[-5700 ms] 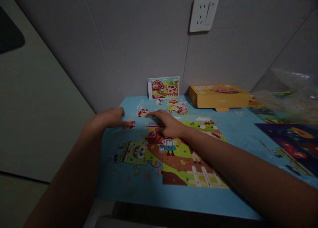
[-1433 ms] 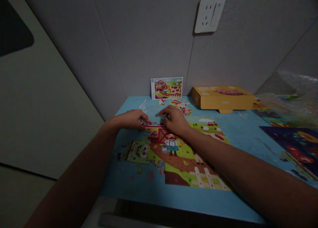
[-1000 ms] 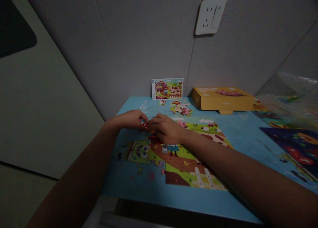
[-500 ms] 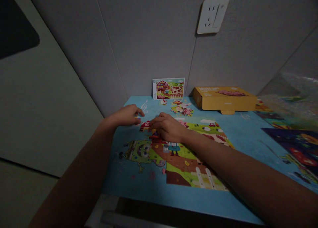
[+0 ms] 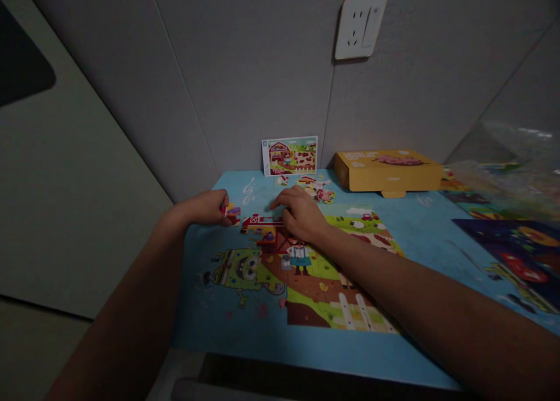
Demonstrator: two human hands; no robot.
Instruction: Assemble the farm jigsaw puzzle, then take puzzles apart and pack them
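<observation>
My left hand [image 5: 210,207] is closed on a puzzle piece [image 5: 233,214] with red, purple and yellow on it, at the left side of the table. My right hand [image 5: 301,213] rests over the upper part of the partly joined farm puzzle [image 5: 310,299], its fingers apart and the index finger stretched to the left. Beneath its fingers lies the red barn section [image 5: 262,220], partly covered. I see nothing held in the right hand, though its fingertips hide a little of the puzzle. A farmer figure in blue shows just below the right wrist.
Loose puzzle pieces [image 5: 324,194] lie behind my right hand. A farm picture card [image 5: 289,156] leans on the wall beside a yellow box [image 5: 394,176]. At the right are a dark picture sheet [image 5: 503,243] and clear plastic wrapping [image 5: 507,168]. The blue tabletop [image 5: 219,331] bears a printed cartoon sponge.
My left hand has drawn left and closed, with the puzzle piece now plainly showing in it. My right hand has lifted back from the barn section, uncovering more of it. The view shifted slightly.
</observation>
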